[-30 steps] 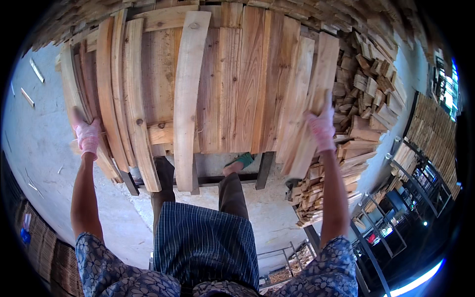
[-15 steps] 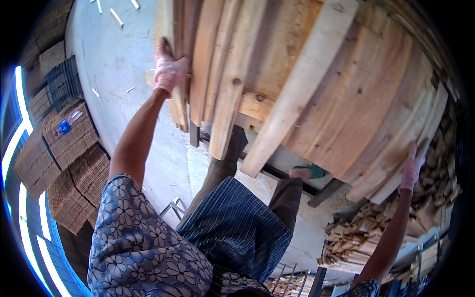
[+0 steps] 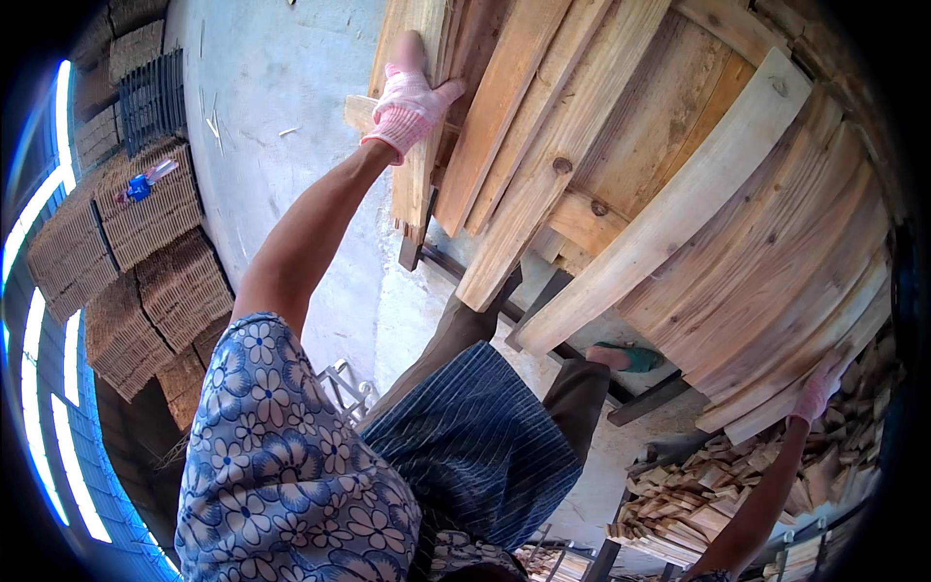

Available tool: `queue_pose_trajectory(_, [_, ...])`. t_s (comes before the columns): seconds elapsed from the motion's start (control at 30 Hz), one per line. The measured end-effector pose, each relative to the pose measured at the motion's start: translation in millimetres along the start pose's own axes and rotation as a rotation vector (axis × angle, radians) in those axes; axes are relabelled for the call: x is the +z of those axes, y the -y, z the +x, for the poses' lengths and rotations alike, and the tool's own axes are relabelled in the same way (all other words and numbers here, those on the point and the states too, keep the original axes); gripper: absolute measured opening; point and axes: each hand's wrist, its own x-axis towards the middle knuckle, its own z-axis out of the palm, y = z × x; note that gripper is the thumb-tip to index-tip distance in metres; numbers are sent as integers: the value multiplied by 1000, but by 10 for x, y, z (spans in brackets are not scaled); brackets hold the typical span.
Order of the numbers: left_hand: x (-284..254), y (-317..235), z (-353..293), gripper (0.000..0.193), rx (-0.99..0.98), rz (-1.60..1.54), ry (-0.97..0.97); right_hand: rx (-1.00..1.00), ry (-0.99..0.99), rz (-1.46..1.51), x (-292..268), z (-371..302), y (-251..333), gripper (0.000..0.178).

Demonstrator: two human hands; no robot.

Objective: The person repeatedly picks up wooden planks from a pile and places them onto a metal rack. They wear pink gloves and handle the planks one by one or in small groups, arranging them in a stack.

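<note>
While your left hand [image 3: 412, 99], in a pink-and-white knit glove [image 3: 396, 128], lies on the outermost left plank [image 3: 411, 190], its thumb stands apart from a bare fingertip pointing up along the wood; whether the hidden fingers clamp it, you cannot tell. Your right hand [image 3: 816, 390] is at the opposite edge, against the outer right plank [image 3: 761, 418], too small and blurred for you to tell how its fingers are set. Between your hands, long boards [image 3: 747, 276] lie side by side on a dark metal frame [image 3: 648, 398], and a pale plank [image 3: 669, 223] rests on top, its near end overhanging. Your green slipper [image 3: 642, 359] shows under that end of the boards. Below your right hand is a heap of wood offcuts [image 3: 689, 477]; bundled slat stacks [image 3: 145, 257] stand well apart at far left.
</note>
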Motion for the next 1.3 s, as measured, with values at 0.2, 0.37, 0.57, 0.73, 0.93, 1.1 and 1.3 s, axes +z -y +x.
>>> queue_pose_trajectory(0.2, [-374, 275, -122, 110, -110, -542, 303, 105, 0, 88, 86, -75, 58, 75])
queue_pose_trajectory(0.37, [-480, 328, -311, 101, -73, -687, 139, 92, -96, 10, 275, -184, 193, 80])
queue_pose_trajectory(0.57, [-317, 406, -178, 103, -6, -322, 119, 136, -32, -524, 115, -44, 306, 71])
queue_pose_trajectory(0.73, [-98, 35, -371, 108, -185, 40, 163, -366, 228, 150, 828, -1556, 2837, 69])
queue_pose_trajectory(0.93, [-96, -23, -151, 103, -89, -22, 201, 105, 63, -100, 1836, -2120, 4176, 97])
queue_pose_trajectory(1.1, [-177, 92, -72, 98, -118, 103, 200, -6, 122, 213, 1680, -2122, 4223, 98])
queue_pose_trajectory(1.3, [-113, -583, -401, 88, 415, -32, -122, -142, 134, 323, 2242, -2324, 4946, 97])
